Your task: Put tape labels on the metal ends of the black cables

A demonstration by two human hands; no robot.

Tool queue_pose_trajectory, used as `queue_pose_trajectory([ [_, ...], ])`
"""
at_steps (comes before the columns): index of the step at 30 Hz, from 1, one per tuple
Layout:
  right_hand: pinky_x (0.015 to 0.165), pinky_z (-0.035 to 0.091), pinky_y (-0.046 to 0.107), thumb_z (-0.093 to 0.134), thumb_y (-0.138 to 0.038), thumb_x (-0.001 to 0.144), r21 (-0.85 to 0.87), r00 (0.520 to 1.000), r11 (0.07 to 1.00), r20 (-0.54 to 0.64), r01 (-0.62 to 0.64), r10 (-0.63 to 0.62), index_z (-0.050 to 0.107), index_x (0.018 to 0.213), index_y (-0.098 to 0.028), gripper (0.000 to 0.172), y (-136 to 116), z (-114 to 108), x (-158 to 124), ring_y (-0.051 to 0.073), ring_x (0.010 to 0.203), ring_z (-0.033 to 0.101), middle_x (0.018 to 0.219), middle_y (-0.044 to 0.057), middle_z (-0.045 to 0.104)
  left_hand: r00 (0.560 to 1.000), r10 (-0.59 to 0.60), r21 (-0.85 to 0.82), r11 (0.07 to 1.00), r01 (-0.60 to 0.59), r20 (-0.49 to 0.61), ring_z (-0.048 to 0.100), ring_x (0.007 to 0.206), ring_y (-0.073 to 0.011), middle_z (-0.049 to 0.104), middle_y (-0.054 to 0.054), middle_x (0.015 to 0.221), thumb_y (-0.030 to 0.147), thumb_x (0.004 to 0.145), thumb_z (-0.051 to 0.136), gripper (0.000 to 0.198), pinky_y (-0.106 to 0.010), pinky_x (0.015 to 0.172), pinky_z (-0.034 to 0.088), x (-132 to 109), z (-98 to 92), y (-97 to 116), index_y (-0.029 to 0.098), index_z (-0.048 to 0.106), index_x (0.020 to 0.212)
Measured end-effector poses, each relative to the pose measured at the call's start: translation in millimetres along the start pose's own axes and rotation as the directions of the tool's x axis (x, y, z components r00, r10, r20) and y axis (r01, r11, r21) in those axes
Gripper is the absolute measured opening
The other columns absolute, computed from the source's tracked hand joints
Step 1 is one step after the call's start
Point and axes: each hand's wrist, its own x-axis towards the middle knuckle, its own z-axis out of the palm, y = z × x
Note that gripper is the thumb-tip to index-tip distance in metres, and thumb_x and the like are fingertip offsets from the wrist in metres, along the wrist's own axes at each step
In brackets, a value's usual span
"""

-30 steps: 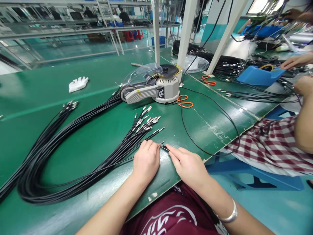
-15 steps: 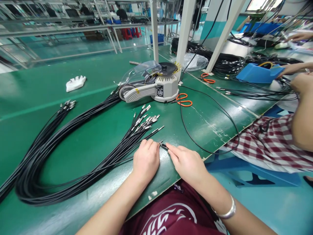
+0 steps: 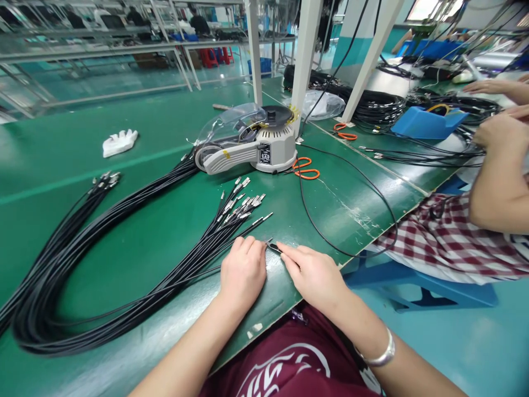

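Bundled black cables [image 3: 103, 335] are looping across the left of the tabletop [image 3: 66, 160], metal ends fanning toward the near edge. A white glove [image 3: 120, 143] is lying nearer the far edge. Just in from the near edge, the left hand [image 3: 243, 270] is gripping one cable, fingers together, a metal tip poking past them. Grey tape dispenser [image 3: 281, 149] is standing farther in. The right hand [image 3: 316, 275], thumb and finger clamped, is holding a thin dark piece [image 3: 274, 248] beside that tip; can't tell if touching. Orange-handled scissors [image 3: 295, 167] are lying alongside the dispenser. Right: a co-worker [image 3: 506, 187] is sitting at the near edge.
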Motion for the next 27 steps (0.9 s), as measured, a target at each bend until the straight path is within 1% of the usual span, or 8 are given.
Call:
queue_pose_trajectory([
  [7, 0.082, 0.051, 0.033, 0.041, -0.028, 0.093, 0.018, 0.999, 1.0, 0.044, 0.0, 0.0, 0.06, 0.123, -0.026, 0.035, -1.9, -4.7, 4.4, 0.022, 0.09, 0.068, 0.104, 0.007, 0.071, 1.0, 0.016, 0.014, 1.0, -0.016, 0.014, 0.05, 0.069, -0.0183, 0.06, -0.002, 0.066, 0.017, 0.087, 0.051, 0.018, -0.029, 0.06, 0.042, -1.5, -1.5, 0.2, 0.018, 0.06, 0.071],
  [12, 0.081, 0.051, 0.033, 0.04, -0.029, 0.093, 0.014, 1.0, 1.0, 0.021, -0.024, 0.024, 0.059, 0.124, -0.026, 0.036, -3.4, -0.2, 5.4, 0.022, 0.088, 0.068, 0.103, 0.007, 0.071, 1.0, 0.022, 0.015, 1.0, -0.022, 0.003, 0.05, 0.067, -0.0185, 0.059, -0.002, 0.064, 0.018, 0.087, 0.051, 0.021, -0.029, 0.059, 0.041, -1.1, -1.2, 0.4, 0.019, 0.059, 0.068],
  [16, 0.086, 0.049, 0.031, 0.04, -0.029, 0.094, 0.08, 0.999, 0.996, -0.015, -0.031, 0.032, 0.058, 0.124, -0.025, 0.036, -1.8, 1.8, 3.5, 0.02, 0.093, 0.067, 0.106, 0.006, 0.071, 1.0, 0.021, 0.017, 1.0, -0.021, 0.003, 0.05, 0.068, -0.0182, 0.059, -0.002, 0.065, 0.019, 0.087, 0.051, 0.02, -0.028, 0.059, 0.04, -1.8, -1.0, -0.8, 0.019, 0.059, 0.069],
  [19, 0.089, 0.048, 0.032, 0.041, -0.029, 0.093, 0.104, 1.0, 0.994, -0.012, -0.016, 0.017, 0.059, 0.123, -0.026, 0.035, 0.0, 0.0, 1.9, 0.02, 0.095, 0.066, 0.107, 0.005, 0.07, 1.0, 0.027, 0.013, 1.0, -0.028, 0.006, 0.049, 0.069, -0.0184, 0.059, -0.001, 0.066, 0.017, 0.087, 0.051, 0.018, -0.028, 0.06, 0.04, -2.4, -1.1, -1.5, 0.019, 0.06, 0.071],
  [24, 0.087, 0.049, 0.033, 0.041, -0.028, 0.093, 0.08, 1.0, 0.997, 0.018, 0.006, -0.007, 0.06, 0.121, -0.027, 0.034, 0.8, -3.4, 2.9, 0.021, 0.094, 0.067, 0.106, 0.005, 0.071, 0.999, 0.036, 0.014, 0.999, -0.036, 0.0, 0.048, 0.068, -0.0186, 0.058, -0.002, 0.065, 0.015, 0.086, 0.05, 0.018, -0.029, 0.06, 0.04, -2.0, -1.2, -0.9, 0.019, 0.059, 0.072],
  [27, 0.085, 0.05, 0.033, 0.041, -0.029, 0.093, 0.056, 1.0, 0.998, 0.026, -0.01, 0.009, 0.06, 0.122, -0.027, 0.035, -2.4, -3.3, 5.0, 0.021, 0.093, 0.067, 0.105, 0.006, 0.071, 0.999, 0.035, 0.024, 0.999, -0.035, 0.003, 0.049, 0.067, -0.0185, 0.058, -0.002, 0.064, 0.015, 0.086, 0.051, 0.019, -0.029, 0.059, 0.04, -1.5, -1.1, -0.4, 0.02, 0.06, 0.07],
])
